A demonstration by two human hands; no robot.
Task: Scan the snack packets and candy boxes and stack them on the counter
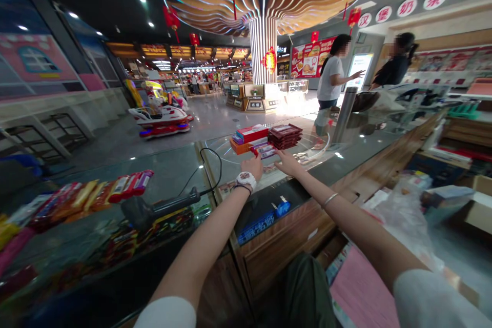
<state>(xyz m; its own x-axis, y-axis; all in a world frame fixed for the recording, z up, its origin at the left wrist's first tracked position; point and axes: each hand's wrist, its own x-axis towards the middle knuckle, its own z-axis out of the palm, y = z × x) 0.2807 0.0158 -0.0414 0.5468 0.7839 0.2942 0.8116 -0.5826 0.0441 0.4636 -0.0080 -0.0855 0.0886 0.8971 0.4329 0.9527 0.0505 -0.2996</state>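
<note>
Both my arms reach forward over a glass counter (357, 148). My left hand (252, 165), with a white watch on the wrist, is closed around the near end of a small purple and red packet (263, 150). My right hand (287, 162), with a thin bangle on the wrist, lies beside it with fingers stretched toward the same packet. Just beyond stand a stack of red and orange boxes (248, 138) and a stack of dark red packs (285, 136).
A black barcode scanner (161, 208) with its cable lies on the glass to the left, next to a row of snack packets (92, 195). A metal cylinder (343, 115) stands at the right. Two people stand beyond the counter. Boxes and a plastic bag lie at the lower right.
</note>
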